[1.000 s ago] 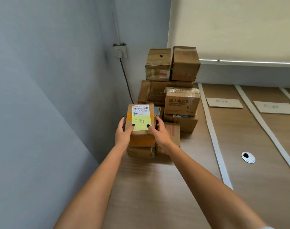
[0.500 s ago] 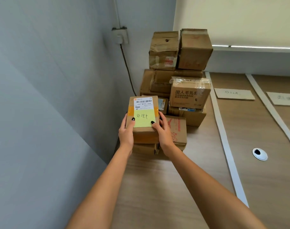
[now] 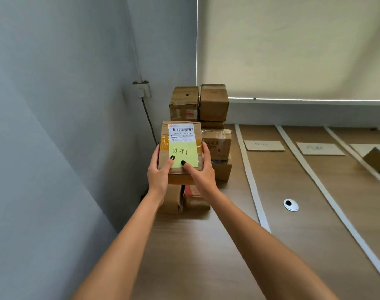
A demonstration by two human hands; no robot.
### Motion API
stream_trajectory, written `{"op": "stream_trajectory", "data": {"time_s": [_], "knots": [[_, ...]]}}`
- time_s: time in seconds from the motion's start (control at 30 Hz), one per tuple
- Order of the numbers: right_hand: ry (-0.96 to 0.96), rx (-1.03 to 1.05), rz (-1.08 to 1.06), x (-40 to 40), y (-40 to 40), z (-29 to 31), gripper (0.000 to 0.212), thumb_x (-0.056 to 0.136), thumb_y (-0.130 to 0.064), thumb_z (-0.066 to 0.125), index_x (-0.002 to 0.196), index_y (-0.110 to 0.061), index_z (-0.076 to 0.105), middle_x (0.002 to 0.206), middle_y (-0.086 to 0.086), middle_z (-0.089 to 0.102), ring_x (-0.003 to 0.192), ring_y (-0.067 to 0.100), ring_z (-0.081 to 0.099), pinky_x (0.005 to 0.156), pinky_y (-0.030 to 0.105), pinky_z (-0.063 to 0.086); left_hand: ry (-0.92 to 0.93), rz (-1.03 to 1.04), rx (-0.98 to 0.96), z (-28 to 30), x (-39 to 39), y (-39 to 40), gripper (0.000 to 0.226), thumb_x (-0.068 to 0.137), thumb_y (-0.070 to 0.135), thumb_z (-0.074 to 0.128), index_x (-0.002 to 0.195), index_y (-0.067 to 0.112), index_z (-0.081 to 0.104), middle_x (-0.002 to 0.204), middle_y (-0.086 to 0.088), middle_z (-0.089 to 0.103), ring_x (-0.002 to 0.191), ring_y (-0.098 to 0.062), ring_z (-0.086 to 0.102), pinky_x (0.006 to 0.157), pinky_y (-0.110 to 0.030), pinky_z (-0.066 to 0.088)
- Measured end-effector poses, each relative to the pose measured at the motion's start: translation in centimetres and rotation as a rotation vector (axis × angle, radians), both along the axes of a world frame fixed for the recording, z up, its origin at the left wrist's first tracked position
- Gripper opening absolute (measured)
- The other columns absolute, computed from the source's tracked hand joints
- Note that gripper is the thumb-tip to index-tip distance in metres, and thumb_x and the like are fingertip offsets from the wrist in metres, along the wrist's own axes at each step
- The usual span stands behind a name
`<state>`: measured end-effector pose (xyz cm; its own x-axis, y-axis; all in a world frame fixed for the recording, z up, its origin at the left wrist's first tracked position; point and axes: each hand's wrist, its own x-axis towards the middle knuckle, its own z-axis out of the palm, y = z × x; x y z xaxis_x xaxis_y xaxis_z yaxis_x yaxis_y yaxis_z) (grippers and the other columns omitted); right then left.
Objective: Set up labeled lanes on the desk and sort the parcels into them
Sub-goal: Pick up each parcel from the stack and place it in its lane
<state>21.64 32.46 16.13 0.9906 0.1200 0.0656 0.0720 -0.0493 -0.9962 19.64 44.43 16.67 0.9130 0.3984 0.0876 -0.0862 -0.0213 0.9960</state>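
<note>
Wooden desk point(image 3: 206, 256) by grey wall, both arms outstretched, left hand point(image 3: 157, 174) and right hand point(image 3: 201, 173) fingers clamped on parcel point(image 3: 180, 146)

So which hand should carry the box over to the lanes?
Probably the right hand. It grips the parcel on the side nearer the taped lanes; the left hand is beside the wall.

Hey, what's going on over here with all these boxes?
A person holds a parcel bearing a green sticky note in both hands, left hand and right hand, above the parcel stack in the corner. The desk has white tape strips marking lanes with label cards.
</note>
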Motion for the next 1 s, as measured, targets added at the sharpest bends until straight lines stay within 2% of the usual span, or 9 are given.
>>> {"op": "stream_trajectory", "data": {"time_s": [0.07,0.23,0.3,0.43,0.57,0.67,0.83,0.93,1.0], "knots": [[-0.015,0.009,-0.032,-1.0,-2.3,1.2,0.084,0.084,-0.022,0.068,0.147,-0.033,0.014,0.122,-0.013,0.047,0.114,0.008,0.049,0.101,0.036,0.046,-0.016,-0.025,-0.010,0.9,-1.1,-2.3,0.056,0.093,0.019,0.055,0.144,0.026,0.032,0.130,0.002,0.055,0.117,-0.013,0.052,0.084,-0.018,0.048],[-0.072,0.018,-0.092,-3.0,-9.7,2.5,0.078,0.084,-0.021,0.068,0.146,-0.027,0.021,0.122,-0.012,0.047,0.113,0.009,0.051,0.090,0.032,0.052,-0.012,-0.108,-0.044,2.2,-2.8,-9.5,0.059,0.092,0.020,0.056,0.144,0.029,0.029,0.129,-0.001,0.056,0.117,-0.020,0.055,0.095,-0.042,0.050],[-0.076,0.021,-0.114,-3.6,-13.1,2.6,0.078,0.084,-0.021,0.068,0.146,-0.027,0.021,0.125,-0.008,0.048,0.112,0.010,0.052,0.087,0.029,0.053,-0.016,-0.131,-0.031,2.6,-3.4,-13.0,0.060,0.092,0.021,0.056,0.144,0.031,0.028,0.128,0.002,0.057,0.116,-0.016,0.055,0.095,-0.037,0.050],[-0.085,0.026,-0.134,-4.4,-20.5,3.2,0.079,0.083,-0.023,0.069,0.146,-0.028,0.021,0.125,-0.006,0.051,0.113,0.013,0.055,0.090,0.034,0.054,-0.050,-0.152,0.017,3.5,-4.3,-20.5,0.062,0.092,0.017,0.056,0.145,0.027,0.026,0.130,0.003,0.054,0.115,-0.009,0.051,0.074,-0.010,0.046],[-0.094,0.004,-0.152,-4.7,-28.4,3.7,0.088,0.074,-0.033,0.072,0.146,-0.030,0.022,0.127,-0.005,0.056,0.111,0.011,0.058,0.095,0.039,0.051,-0.067,-0.138,0.033,4.0,-4.7,-28.3,0.062,0.091,0.016,0.057,0.144,0.028,0.028,0.125,0.007,0.052,0.113,-0.008,0.050,0.079,-0.013,0.045],[-0.098,-0.008,-0.169,-4.7,-33.8,4.2,0.088,0.075,-0.029,0.074,0.146,-0.030,0.022,0.126,-0.003,0.056,0.109,0.011,0.058,0.092,0.037,0.053,-0.073,-0.148,0.036,4.3,-4.6,-33.6,0.064,0.088,0.024,0.061,0.143,0.031,0.030,0.136,0.001,0.050,0.124,-0.017,0.049,0.096,-0.032,0.048],[-0.124,-0.040,-0.189,-4.4,-40.3,5.3,0.079,0.077,-0.021,0.075,0.139,-0.032,0.027,0.120,-0.009,0.054,0.104,0.009,0.059,0.085,0.030,0.056,-0.049,-0.177,0.046,5.3,-4.4,-40.5,0.062,0.092,0.015,0.055,0.146,0.024,0.026,0.133,0.000,0.049,0.113,-0.009,0.046,0.064,-0.005,0.044],[-0.114,-0.036,-0.217,-4.3,-42.8,5.3,0.079,0.079,-0.017,0.073,0.141,-0.025,0.026,0.117,-0.010,0.050,0.098,0.004,0.057,0.077,0.018,0.053,-0.044,-0.210,0.058,4.8,-3.5,-42.6,0.061,0.093,0.017,0.055,0.145,0.027,0.025,0.137,0.000,0.048,0.116,-0.011,0.047,0.065,-0.007,0.044],[-0.121,-0.031,-0.254,-4.0,-44.3,4.8,0.081,0.077,-0.019,0.075,0.141,-0.025,0.026,0.122,-0.006,0.051,0.106,0.009,0.056,0.081,0.022,0.054,-0.043,-0.233,0.058,4.5,-2.8,-44.0,0.063,0.092,0.017,0.055,0.146,0.027,0.024,0.137,0.001,0.047,0.119,-0.012,0.047,0.070,-0.010,0.046]]}}
